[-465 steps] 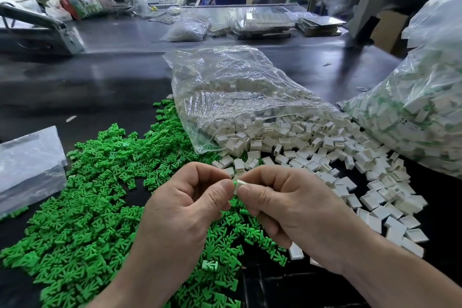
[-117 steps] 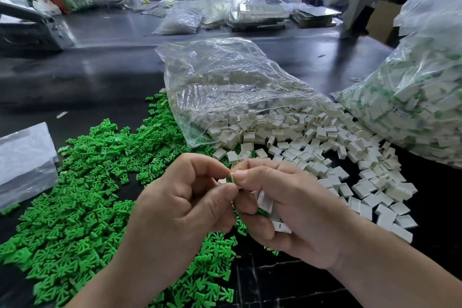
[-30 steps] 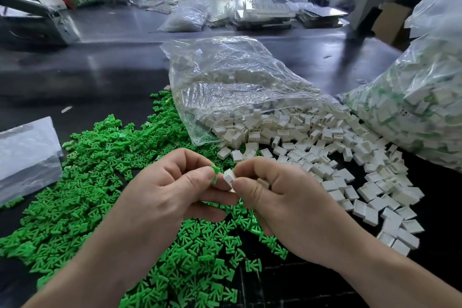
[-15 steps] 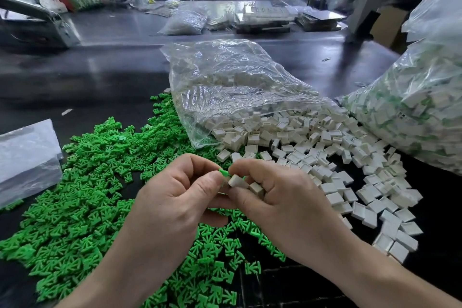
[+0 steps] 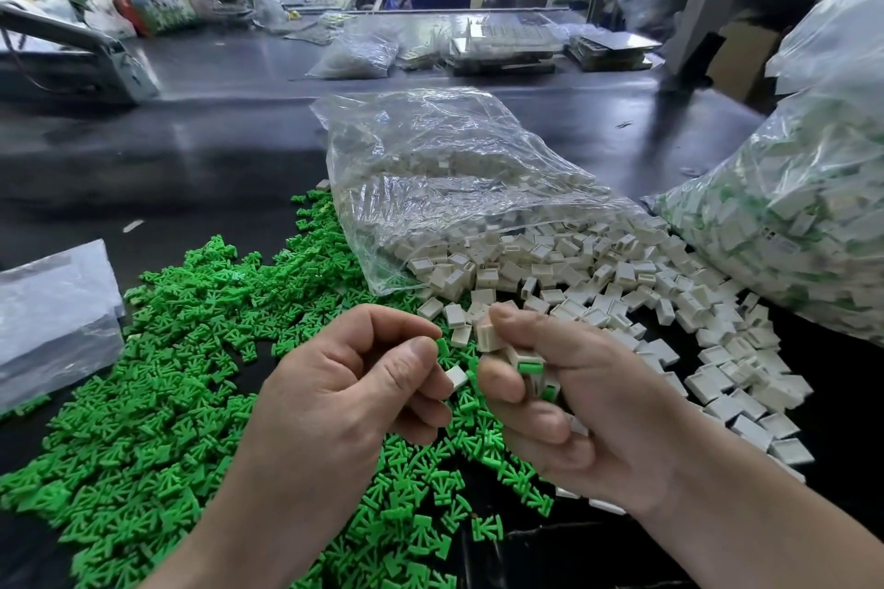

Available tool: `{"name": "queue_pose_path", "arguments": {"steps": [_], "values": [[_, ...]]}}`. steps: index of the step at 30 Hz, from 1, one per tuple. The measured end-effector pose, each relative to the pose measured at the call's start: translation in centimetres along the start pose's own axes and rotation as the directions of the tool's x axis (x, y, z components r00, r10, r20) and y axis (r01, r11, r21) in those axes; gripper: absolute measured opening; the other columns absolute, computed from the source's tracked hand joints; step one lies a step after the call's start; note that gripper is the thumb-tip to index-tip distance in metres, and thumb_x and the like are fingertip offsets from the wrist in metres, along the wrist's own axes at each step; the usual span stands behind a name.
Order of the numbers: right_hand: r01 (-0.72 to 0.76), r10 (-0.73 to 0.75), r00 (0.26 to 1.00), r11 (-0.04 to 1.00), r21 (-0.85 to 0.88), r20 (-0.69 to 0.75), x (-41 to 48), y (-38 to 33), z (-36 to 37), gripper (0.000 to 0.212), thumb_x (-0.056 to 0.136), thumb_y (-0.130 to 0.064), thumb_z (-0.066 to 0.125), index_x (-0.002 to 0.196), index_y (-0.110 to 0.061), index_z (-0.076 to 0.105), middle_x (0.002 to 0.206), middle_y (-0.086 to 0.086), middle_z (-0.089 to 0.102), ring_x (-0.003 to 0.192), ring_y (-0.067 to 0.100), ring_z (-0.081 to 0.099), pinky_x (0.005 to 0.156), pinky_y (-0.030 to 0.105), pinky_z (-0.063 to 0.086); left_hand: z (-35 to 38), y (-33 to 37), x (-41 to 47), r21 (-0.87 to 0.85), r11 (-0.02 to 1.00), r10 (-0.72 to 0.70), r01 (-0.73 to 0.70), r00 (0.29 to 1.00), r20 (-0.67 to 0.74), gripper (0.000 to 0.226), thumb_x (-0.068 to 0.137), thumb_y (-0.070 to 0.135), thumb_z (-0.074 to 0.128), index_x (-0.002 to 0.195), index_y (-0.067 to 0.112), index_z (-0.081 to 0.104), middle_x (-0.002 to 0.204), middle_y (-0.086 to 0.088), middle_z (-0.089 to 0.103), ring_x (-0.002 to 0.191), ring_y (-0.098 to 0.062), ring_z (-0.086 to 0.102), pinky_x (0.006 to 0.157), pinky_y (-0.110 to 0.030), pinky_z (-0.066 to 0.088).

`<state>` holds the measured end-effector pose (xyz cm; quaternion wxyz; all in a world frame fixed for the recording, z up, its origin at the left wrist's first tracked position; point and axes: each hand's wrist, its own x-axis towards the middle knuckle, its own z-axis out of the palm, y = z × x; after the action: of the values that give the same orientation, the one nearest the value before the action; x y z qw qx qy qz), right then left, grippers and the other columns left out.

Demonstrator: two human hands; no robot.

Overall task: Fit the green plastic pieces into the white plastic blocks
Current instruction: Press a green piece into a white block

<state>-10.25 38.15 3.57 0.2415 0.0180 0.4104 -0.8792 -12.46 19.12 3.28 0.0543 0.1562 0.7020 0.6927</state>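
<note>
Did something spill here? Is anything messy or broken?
Yes: white blocks have spilled from the open clear bag across the dark table, beside a loose heap of green pieces. They look like working piles, not an accident. Nothing looks broken.

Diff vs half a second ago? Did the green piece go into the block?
No insertion visible. The hands have drawn slightly apart: the left hand now pinches the green piece clear of the white block pinched in the right hand; before, they touched. Finished blocks now show in the right hand's curled fingers. Green pile, white pile and clear bag unchanged.
</note>
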Motion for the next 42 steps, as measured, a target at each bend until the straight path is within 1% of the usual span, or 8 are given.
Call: {"name": "queue_pose_path", "arguments": {"steps": [5, 7, 13, 23, 33, 36, 38, 42], "values": [[0.054, -0.054, 0.998, 0.999, 0.001, -0.038, 0.2, 0.2, -0.1, 0.007, 0.083, -0.014, 0.073, 0.087, -0.015, 0.067, 0.065, 0.006, 0.055, 0.038, 0.010, 0.046, 0.031, 0.017, 0.033, 0.2, 0.0, 0.0, 0.032, 0.999, 0.029, -0.028, 0.999, -0.030, 0.015, 0.077, 0.034, 0.064, 0.088, 0.027, 0.073, 0.072, -0.010, 0.072, 0.061, -0.024, 0.070, 0.052, -0.025, 0.054], [0.041, -0.039, 0.996, 0.999, 0.025, -0.074, 0.2, 0.1, 0.0, 0.017, 0.074, -0.012, 0.076, 0.089, -0.015, 0.068, 0.068, 0.007, 0.056, 0.041, 0.012, 0.048, 0.031, 0.018, 0.035, 0.2, -0.1, -0.1, 0.064, 0.997, 0.037, -0.035, 0.999, -0.031, 0.015, 0.077, 0.036, 0.064, 0.087, 0.030, 0.073, 0.072, -0.007, 0.072, 0.062, -0.022, 0.070, 0.053, -0.025, 0.055], [-0.002, -0.004, 0.997, 0.997, -0.083, -0.077, 0.1, 0.3, 0.2, 0.017, 0.082, -0.011, 0.072, 0.100, -0.012, 0.070, 0.073, 0.010, 0.060, 0.043, 0.011, 0.049, 0.032, 0.017, 0.035, 0.3, -0.3, -0.3, 0.129, 0.991, 0.045, -0.040, 0.999, -0.030, 0.018, 0.074, 0.044, 0.063, 0.088, 0.035, 0.071, 0.073, -0.003, 0.073, 0.064, -0.019, 0.070, 0.056, -0.025, 0.055], [0.078, -0.146, 0.982, 0.889, -0.452, -0.118, -0.1, 0.7, 1.2, 0.010, 0.089, -0.022, 0.073, 0.089, -0.012, 0.073, 0.071, 0.004, 0.058, 0.043, 0.011, 0.045, 0.033, 0.018, 0.033, 0.3, -0.1, -0.5, 0.214, 0.974, 0.084, -0.079, 0.996, -0.018, 0.022, 0.072, 0.050, 0.062, 0.087, 0.038, 0.071, 0.072, 0.002, 0.073, 0.062, -0.013, 0.070, 0.056, -0.020, 0.055], [0.089, -0.152, 0.984, 0.876, -0.475, -0.096, -0.2, 0.6, 1.1, 0.015, 0.084, -0.032, 0.071, 0.085, -0.017, 0.072, 0.068, 0.002, 0.056, 0.040, 0.010, 0.043, 0.033, 0.017, 0.032, 0.2, 0.1, -0.6, 0.205, 0.974, 0.097, -0.097, 0.995, 0.010, 0.009, 0.081, 0.042, 0.067, 0.087, 0.037, 0.072, 0.075, 0.001, 0.074, 0.065, -0.014, 0.071, 0.058, -0.021, 0.056], [0.076, -0.120, 0.990, 0.891, -0.448, -0.070, -0.2, 0.5, 0.8, 0.019, 0.087, -0.033, 0.072, 0.088, -0.014, 0.072, 0.068, 0.003, 0.057, 0.040, 0.010, 0.043, 0.034, 0.016, 0.031, -0.1, 0.1, -0.5, 0.103, 0.991, 0.078, -0.082, 0.996, 0.044, 0.006, 0.084, 0.034, 0.070, 0.088, 0.030, 0.073, 0.073, -0.007, 0.072, 0.064, -0.021, 0.070, 0.056, -0.025, 0.055], [0.069, -0.084, 0.996, 0.916, -0.396, -0.021, -0.3, 0.4, 0.8, 0.017, 0.091, -0.031, 0.073, 0.086, -0.015, 0.071, 0.068, 0.004, 0.056, 0.040, 0.009, 0.043, 0.034, 0.015, 0.029, -0.1, 0.2, -0.2, -0.118, 0.993, -0.013, 0.024, 0.995, 0.097, 0.024, 0.076, 0.036, 0.078, 0.094, 0.021, 0.073, 0.069, -0.013, 0.070, 0.058, -0.026, 0.067, 0.051, -0.028, 0.052], [0.045, -0.022, 0.996, 0.962, -0.268, 0.088, -0.4, 0.3, 0.7, 0.032, 0.087, -0.029, 0.072, 0.095, 0.001, 0.065, 0.068, 0.007, 0.052, 0.038, 0.006, 0.045, 0.032, 0.015, 0.029, 0.1, 0.3, 0.0, -0.492, 0.808, -0.123, 0.325, 0.909, 0.398, 0.044, 0.076, 0.033, 0.082, 0.112, 0.010, 0.068, 0.068, -0.016, 0.067, 0.051, -0.024, 0.067, 0.043, -0.028, 0.053]]}}
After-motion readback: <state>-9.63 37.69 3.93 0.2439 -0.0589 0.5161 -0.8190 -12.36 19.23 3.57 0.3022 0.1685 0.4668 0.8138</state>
